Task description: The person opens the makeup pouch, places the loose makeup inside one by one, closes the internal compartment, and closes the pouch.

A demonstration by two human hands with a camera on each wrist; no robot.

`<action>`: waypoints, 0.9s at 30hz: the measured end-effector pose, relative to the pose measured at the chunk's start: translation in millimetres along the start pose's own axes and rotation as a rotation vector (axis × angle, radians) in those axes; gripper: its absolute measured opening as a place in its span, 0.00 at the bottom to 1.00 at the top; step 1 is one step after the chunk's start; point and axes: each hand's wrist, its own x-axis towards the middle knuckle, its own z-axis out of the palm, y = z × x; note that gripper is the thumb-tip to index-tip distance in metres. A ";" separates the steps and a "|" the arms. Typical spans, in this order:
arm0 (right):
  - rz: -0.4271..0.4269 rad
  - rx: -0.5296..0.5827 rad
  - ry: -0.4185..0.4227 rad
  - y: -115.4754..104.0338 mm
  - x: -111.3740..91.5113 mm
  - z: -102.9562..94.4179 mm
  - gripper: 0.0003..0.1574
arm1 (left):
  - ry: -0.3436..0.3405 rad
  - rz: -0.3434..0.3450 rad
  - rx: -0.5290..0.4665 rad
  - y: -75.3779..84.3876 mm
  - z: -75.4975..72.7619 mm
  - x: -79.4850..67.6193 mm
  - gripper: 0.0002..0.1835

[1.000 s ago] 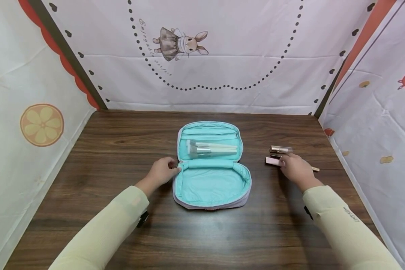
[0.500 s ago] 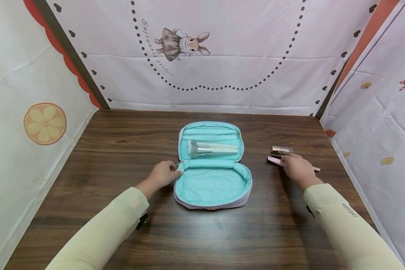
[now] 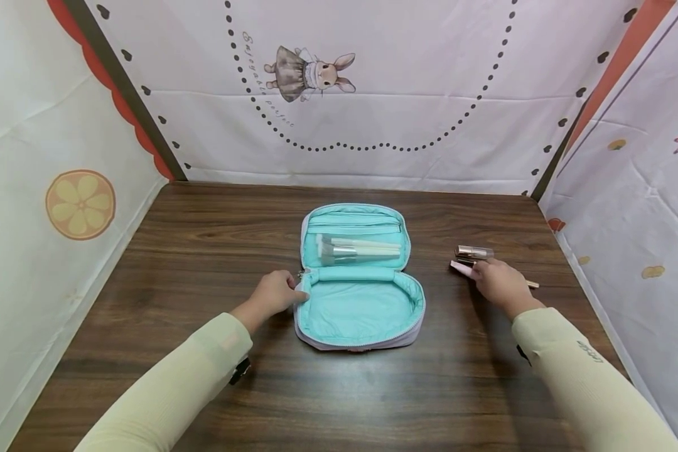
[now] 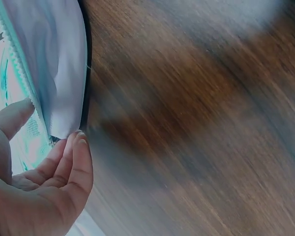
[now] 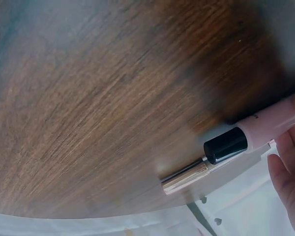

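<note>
A zip makeup pouch (image 3: 361,314) with a turquoise lining lies unfolded on the table. Its outer wall (image 4: 64,64) is pale lilac. My left hand (image 3: 274,294) pinches the pouch's left side near the hinge, thumb at the zipper edge and fingers against the outside. To the right, my right hand (image 3: 500,285) holds a pink tube (image 5: 270,123) with a black cap (image 5: 226,146) between thumb and fingers, low over the table. Beyond it lies a gold and clear cosmetic tube (image 3: 474,252), with a thin black stick (image 5: 182,171) alongside.
Pale-handled makeup brushes (image 3: 367,251) lie in the pouch's far half. A slim gold end (image 3: 533,284) shows to the right of my right hand. Printed cloth walls (image 3: 373,138) border the wooden table (image 3: 231,220) at the back and both sides.
The pink tube has turned slightly in my right hand, showing a narrower side. My left hand has slid a little nearer along the pouch's edge; the pouch stays in place.
</note>
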 end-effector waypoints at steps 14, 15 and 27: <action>-0.131 0.009 0.173 -25.8 4.8 -16.4 0.08 | 0.020 -0.003 0.023 10.0 6.3 -1.6 0.16; -0.141 0.009 0.185 -29.0 5.8 -17.8 0.08 | 0.022 0.000 0.024 10.4 6.8 -1.7 0.16; -0.220 0.089 0.225 -75.5 12.2 -31.0 0.11 | 0.034 -0.007 0.048 12.2 10.7 -0.6 0.18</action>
